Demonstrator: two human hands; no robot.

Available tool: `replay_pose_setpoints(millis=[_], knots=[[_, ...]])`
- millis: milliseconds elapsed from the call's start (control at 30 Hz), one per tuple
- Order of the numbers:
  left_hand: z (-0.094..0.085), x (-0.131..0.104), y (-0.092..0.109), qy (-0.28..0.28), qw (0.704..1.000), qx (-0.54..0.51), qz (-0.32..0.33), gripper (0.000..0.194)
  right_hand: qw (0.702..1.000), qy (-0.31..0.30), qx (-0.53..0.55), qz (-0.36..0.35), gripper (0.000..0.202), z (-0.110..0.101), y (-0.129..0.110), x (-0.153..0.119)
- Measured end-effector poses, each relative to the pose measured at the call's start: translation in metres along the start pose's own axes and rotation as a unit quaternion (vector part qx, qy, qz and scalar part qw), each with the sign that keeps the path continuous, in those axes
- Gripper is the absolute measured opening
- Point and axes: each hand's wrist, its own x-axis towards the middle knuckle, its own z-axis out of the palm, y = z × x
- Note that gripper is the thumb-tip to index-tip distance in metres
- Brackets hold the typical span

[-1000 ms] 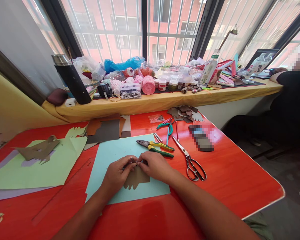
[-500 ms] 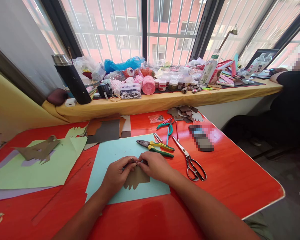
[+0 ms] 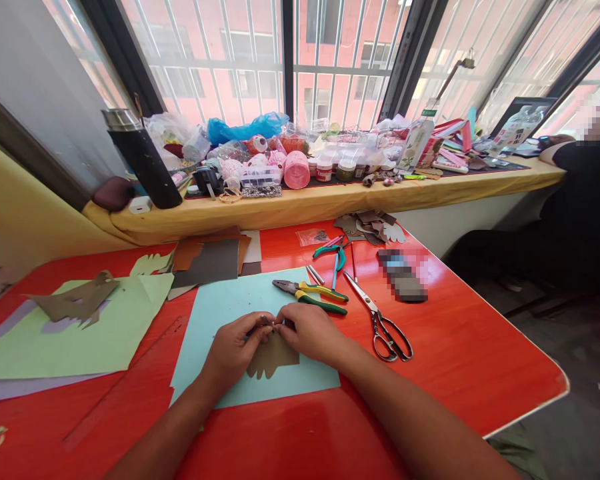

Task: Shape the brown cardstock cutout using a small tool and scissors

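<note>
Both my hands meet over a light blue sheet (image 3: pixel 200 340) on the red table. Between them is a brown piece (image 3: pixel 275 353), looking like leather or card, with a scalloped lower edge. My left hand (image 3: pixel 237 343) pinches its upper part with thumb and forefinger. From the other side my right hand (image 3: pixel 307 330) closes its fingertips on the same upper edge. Something small and pale shows between the fingertips, too small to name. Just beyond my right hand lie combination pliers (image 3: pixel 310 293) with yellow and green handles.
Scissors (image 3: pixel 380 327) lie to the right, near a blurred dark object (image 3: pixel 405 277). Green-handled small pliers (image 3: pixel 333 250) and brown scraps (image 3: pixel 365 227) are behind. Left, a green sheet (image 3: pixel 130 333) bears a brown cut-out (image 3: pixel 83 300). A cluttered sill (image 3: pixel 260 200) runs behind; a person (image 3: pixel 585 193) sits right.
</note>
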Motion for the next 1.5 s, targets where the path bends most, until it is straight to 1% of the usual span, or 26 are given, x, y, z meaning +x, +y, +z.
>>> replay_pose_setpoints(millis=[300,533,733,1100,1333,1500], knots=[[0.0003,-0.0003,-0.001,-0.001,1.0,0.007,0.001,0.022,1.0,0.011,0.001,-0.004,0.01,0.0025,0.002,-0.0003],[0.0005,0.0009,-0.0006,-0.005,1.0,0.02,0.003,0.022,1.0,0.009,-0.001,-0.003,0.01,0.0015,0.0012,-0.0002],[0.0,0.0002,0.0016,0.009,1.0,0.017,0.014,0.023,1.0,0.002,-0.01,-0.003,0.011,0.0011,0.0009,-0.0001],[-0.0006,0.0005,0.0056,0.01,0.999,0.026,0.019,0.023,1.0,0.0,-0.009,0.0,0.011,0.0,-0.0003,-0.0005],[-0.001,0.0007,0.0079,0.012,1.0,0.02,0.015,0.024,1.0,0.006,-0.005,-0.006,0.01,0.0013,0.0009,-0.0006],[-0.0004,0.001,0.0068,0.009,1.0,0.011,0.011,0.024,1.0,-0.004,-0.012,0.002,0.011,0.0002,-0.0005,-0.0005]])
